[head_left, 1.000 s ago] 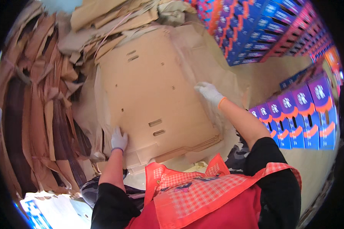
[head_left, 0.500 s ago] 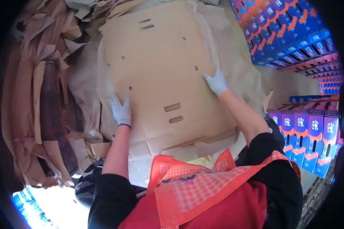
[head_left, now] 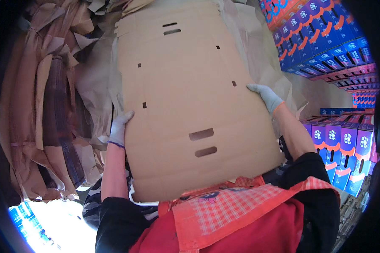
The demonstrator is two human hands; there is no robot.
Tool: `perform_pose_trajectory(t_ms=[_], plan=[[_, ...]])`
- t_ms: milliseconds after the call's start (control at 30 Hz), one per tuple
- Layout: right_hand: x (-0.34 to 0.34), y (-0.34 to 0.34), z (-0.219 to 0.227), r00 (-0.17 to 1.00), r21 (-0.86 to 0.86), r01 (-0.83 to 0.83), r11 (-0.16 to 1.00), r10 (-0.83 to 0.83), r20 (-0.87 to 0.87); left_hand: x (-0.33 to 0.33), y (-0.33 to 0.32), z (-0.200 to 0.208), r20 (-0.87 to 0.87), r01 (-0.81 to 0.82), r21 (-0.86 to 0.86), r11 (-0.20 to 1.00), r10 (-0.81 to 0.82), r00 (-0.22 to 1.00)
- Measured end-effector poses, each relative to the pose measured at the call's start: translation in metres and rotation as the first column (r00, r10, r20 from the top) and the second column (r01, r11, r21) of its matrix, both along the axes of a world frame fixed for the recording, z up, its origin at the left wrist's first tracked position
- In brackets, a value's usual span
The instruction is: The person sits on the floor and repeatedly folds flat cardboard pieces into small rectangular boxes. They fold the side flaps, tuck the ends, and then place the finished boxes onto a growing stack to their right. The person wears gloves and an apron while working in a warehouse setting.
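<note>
A large flat brown cardboard sheet (head_left: pixel 181 97) with oblong and small square cut-outs fills the middle. Its near edge reaches over my lap, against the red checked apron. My left hand (head_left: pixel 120 127), in a pale glove, grips the sheet's left edge, thumb on top and the other fingers hidden beneath. At the right edge my right hand (head_left: pixel 265 96), gloved too, holds the board with its fingers mostly under it. Beneath the sheet's far part lies crumpled brown wrapping paper (head_left: pixel 251 50).
Bundled cardboard and brown paper (head_left: pixel 25 109) stand along the left. Blue and orange printed cartons (head_left: pixel 316 33) are stacked in rows at the upper right, with blue and purple cartons (head_left: pixel 346 141) nearer on the right. Bright light comes in at the lower left.
The cardboard sheet has risen and come nearer to me, its near edge now over my lap. My hands have moved apart, the left outward to the left, the right outward to the right.
</note>
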State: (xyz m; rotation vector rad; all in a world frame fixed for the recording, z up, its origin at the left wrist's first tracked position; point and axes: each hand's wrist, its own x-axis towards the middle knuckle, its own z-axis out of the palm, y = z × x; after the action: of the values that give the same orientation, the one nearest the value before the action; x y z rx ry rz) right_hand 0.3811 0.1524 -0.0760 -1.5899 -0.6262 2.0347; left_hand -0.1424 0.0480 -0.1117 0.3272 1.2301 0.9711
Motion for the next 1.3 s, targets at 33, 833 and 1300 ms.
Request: perform_pose_trajectory(t_ms=[33,833,1300], plan=[[-0.014,-0.008,-0.006,0.997,0.034,0.012,0.999,-0.015,0.075,0.015,0.003,0.000,-0.127,0.031,-0.044,0.999,-0.036,0.991],[-0.049,-0.056,0.010,0.251,0.256,-0.951,-0.175,0.052,0.967,0.077,-0.014,0.072,-0.950,0.898,-0.309,0.313,-0.131,-0.282],[-0.054,-0.203,0.093,-0.126,0.165,-0.959,-0.230,0.869,0.478,0.151,-0.146,0.097,-0.640,0.975,-0.156,-0.159,-0.735,-0.222]])
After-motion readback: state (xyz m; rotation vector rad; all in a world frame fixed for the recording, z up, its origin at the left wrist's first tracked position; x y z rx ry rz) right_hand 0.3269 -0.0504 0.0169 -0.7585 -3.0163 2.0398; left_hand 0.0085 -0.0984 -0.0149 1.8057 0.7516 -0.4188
